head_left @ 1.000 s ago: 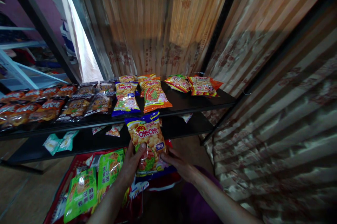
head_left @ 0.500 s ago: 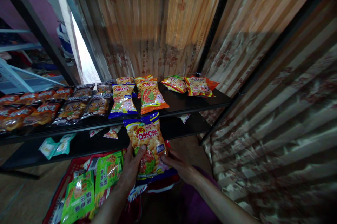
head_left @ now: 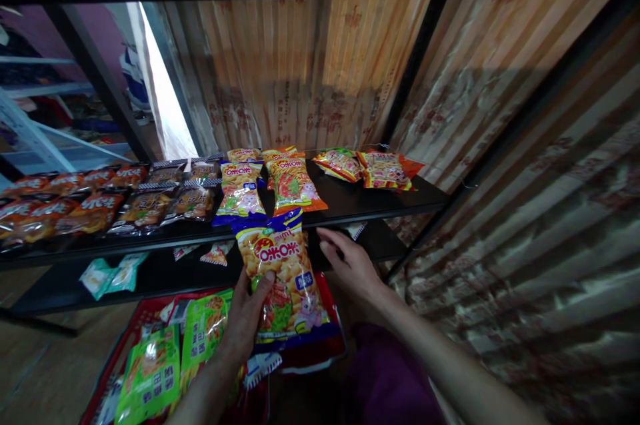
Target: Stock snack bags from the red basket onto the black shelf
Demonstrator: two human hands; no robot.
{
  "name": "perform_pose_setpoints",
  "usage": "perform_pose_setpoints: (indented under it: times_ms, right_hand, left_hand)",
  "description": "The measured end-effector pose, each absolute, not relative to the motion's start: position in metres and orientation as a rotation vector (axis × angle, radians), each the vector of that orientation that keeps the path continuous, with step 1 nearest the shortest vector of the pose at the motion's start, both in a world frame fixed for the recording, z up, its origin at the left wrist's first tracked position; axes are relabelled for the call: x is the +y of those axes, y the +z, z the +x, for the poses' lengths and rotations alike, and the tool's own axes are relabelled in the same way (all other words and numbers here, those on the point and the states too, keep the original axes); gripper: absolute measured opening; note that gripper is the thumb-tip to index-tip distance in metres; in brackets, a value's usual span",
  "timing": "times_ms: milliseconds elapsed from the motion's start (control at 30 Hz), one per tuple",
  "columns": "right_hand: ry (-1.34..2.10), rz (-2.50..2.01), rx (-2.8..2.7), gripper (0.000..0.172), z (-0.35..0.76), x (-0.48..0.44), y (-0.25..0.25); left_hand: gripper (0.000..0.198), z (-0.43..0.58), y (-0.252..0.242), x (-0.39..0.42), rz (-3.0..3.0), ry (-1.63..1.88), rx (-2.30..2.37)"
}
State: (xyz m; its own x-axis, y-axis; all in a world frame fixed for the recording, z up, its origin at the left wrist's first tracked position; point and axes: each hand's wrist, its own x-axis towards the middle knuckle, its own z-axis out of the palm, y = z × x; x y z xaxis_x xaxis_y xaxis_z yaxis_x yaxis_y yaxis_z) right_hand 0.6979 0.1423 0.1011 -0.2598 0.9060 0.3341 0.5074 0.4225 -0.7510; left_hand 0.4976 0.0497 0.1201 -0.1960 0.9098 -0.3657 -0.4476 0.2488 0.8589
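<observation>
— Where was the snack bag (head_left: 285, 272)?
— Before the shelf (head_left: 360, 202) edge, above the red basket (head_left: 334, 318), gripped by the left hand (head_left: 245, 322).
— And the right hand (head_left: 353, 268)?
— Just beside it, fingers spread open.

A black metal shelf board (head_left: 350, 202) carried flat snack bags. Rows of orange-red foil packets (head_left: 60, 212) lay toward its left end, with dark brown packets (head_left: 150, 202) just beside them. At the middle of the front edge a blue-trimmed bag (head_left: 241, 192) and an orange-trimmed bag (head_left: 295, 182) lay side by side. Two red-and-yellow bags (head_left: 365, 168) overlapped near the back right corner. The lower black board (head_left: 160, 272) held teal sachets (head_left: 107, 273) toward its left and small triangular packets (head_left: 215, 253) near its middle.
</observation>
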Motion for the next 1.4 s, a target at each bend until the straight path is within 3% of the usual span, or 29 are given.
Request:
perform_pose_setpoints:
  times_ms: [133, 267, 700, 933, 1167, 1400]
  right_hand:
    - [0.012, -1.049, -2.106, 0.040, 0.676, 0.206, 0.137]
    - [-0.193, -1.171, -2.311, 0.048, 0.643, 0.268, 0.168]
    - [-0.186, -1.502, -2.609, 0.058, 0.585, 0.341, 0.170]
    - [-0.228, -1.568, -2.631, 0.047, 0.587, 0.341, 0.168]
    - [-0.239, -1.685, -2.772, 0.054, 0.573, 0.346, 0.176]
    - [-0.277, -1.566, -2.941, 0.056, 0.566, 0.361, 0.175]
  left_hand:
    - [0.059, 0.497, 0.125, 0.055, 0.490, 1.284, 1.225]
    - [0.052, 0.497, 0.134, 0.066, 0.461, 1.288, 1.193]
    - [0.059, 0.477, 0.134, 0.088, 0.509, 1.235, 1.118]
    - [0.069, 0.481, 0.130, 0.090, 0.524, 1.193, 1.146]
    - [0.074, 0.481, 0.127, 0.086, 0.519, 1.130, 1.180]
    - [0.081, 0.480, 0.129, 0.081, 0.500, 1.141, 1.157]
